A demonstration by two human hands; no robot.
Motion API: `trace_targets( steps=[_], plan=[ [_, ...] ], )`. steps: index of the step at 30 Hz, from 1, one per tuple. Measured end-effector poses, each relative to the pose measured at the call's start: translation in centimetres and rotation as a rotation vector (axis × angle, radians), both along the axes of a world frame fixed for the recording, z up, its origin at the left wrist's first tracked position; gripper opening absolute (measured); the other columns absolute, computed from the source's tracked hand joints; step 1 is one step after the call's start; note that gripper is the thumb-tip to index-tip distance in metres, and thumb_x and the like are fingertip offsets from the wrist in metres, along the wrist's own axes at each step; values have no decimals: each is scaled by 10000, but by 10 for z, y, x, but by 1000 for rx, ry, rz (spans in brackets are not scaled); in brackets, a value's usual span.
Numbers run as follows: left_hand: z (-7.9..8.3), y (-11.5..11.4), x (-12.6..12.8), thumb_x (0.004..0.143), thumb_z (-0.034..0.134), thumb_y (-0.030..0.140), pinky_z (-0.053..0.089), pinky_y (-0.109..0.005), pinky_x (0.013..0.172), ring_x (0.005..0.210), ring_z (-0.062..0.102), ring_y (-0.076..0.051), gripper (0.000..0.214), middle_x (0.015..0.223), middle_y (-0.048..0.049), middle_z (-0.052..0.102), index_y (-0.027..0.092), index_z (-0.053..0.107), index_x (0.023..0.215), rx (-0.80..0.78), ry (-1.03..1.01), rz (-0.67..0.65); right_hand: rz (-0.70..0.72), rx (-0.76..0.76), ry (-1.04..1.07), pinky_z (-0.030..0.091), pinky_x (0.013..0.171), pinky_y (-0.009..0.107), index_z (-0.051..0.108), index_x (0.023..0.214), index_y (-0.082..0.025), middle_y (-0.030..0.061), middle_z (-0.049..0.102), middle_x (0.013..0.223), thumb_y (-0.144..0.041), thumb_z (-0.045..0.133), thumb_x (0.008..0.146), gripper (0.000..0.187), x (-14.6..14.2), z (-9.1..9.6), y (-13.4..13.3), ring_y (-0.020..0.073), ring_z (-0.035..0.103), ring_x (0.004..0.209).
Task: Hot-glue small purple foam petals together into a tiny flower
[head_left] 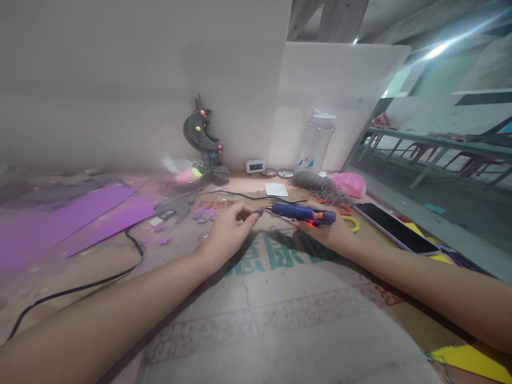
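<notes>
My right hand (326, 234) is wrapped round a blue hot glue gun (298, 212), its metal tip pointing left and a red light glowing on its underside. Between the thumb and fingertips of my left hand (230, 226) is a small purple flower-like piece (260, 211). The glue gun's tip is right beside that piece; whether they touch I cannot tell. Just left of my left hand lie several small purple flower cutouts (205, 214) on the table.
Purple sheets (100, 216) and a black cord (80, 288) lie on the left. Along the back stand a dark crescent-shaped ornament (200, 133), a small white clock (255, 166), a clear bottle (315, 143) and grey yarn (318, 185). At right are a phone (396, 228) and yellow-handled scissors (352, 223).
</notes>
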State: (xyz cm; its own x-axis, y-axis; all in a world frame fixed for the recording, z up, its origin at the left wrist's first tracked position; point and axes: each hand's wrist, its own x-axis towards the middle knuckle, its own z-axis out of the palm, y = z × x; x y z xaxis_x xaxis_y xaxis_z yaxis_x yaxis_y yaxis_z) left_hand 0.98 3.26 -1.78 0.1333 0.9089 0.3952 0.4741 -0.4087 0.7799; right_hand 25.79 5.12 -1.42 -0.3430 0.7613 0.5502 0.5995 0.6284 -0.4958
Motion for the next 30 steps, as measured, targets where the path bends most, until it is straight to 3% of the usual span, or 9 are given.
trace_targets(
  steps=[10,18,25,30],
  plan=[
    [1,-1,1,861,536,414,434,-296,724,797,598,-184,238,822,-18,662,189,608,828,-12,29,16,100,2,66,490,732,326,630,899,-180,65,676,886,-364,674,777,225,-4,7,-9,212,631,808],
    [4,-1,2,853,534,384,425,-286,705,777,594,-179,210,814,-15,661,188,607,828,-26,19,-2,88,-34,87,462,616,271,584,911,-201,13,631,792,-350,684,773,227,-4,6,-7,160,587,675],
    [3,-2,2,846,541,384,422,-291,696,779,602,-185,212,808,-18,668,189,618,818,-27,15,10,79,-84,43,453,667,294,591,869,-189,28,630,813,-379,698,755,246,-5,6,-8,179,594,725],
    [4,-2,2,843,543,365,430,-297,719,799,611,-189,188,830,-19,677,194,619,825,-31,13,8,87,-47,-15,402,564,262,543,772,-194,-10,556,672,-390,666,773,232,-3,7,-8,139,515,598]
  ],
)
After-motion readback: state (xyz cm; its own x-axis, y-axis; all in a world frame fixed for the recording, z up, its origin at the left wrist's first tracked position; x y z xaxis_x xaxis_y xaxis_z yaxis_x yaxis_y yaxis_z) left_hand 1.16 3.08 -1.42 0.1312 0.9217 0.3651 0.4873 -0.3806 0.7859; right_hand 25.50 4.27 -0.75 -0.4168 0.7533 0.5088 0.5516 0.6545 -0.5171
